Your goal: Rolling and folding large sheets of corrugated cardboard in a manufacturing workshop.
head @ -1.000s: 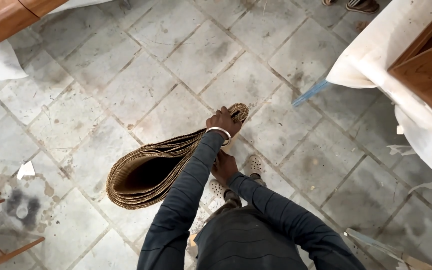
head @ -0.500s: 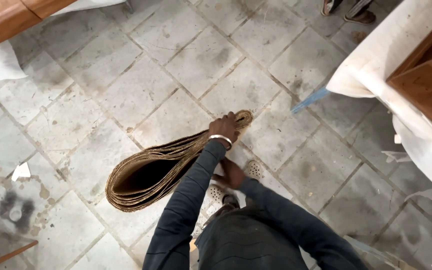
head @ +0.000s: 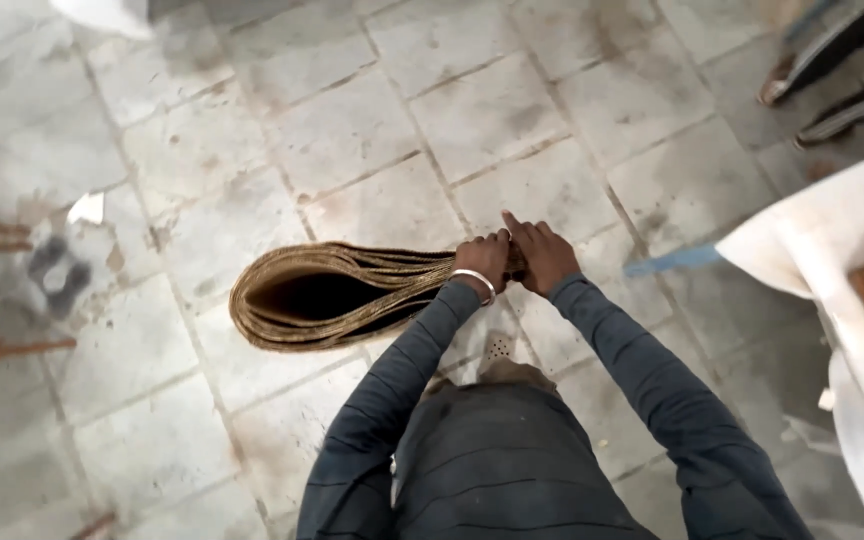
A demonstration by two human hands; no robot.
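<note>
Both the left hand (head: 484, 258) and the right hand (head: 544, 256) grip one end of a looped stack of brown belts (head: 337, 295). They are held above a grimy grey tiled floor (head: 352, 120), beside a white-draped table (head: 832, 250).

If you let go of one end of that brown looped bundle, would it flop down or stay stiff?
The brown bundle would probably spring open: its thin layers bend into a loop without creasing. It likely sags some, since both the left hand and right hand pinch its ends.
</note>
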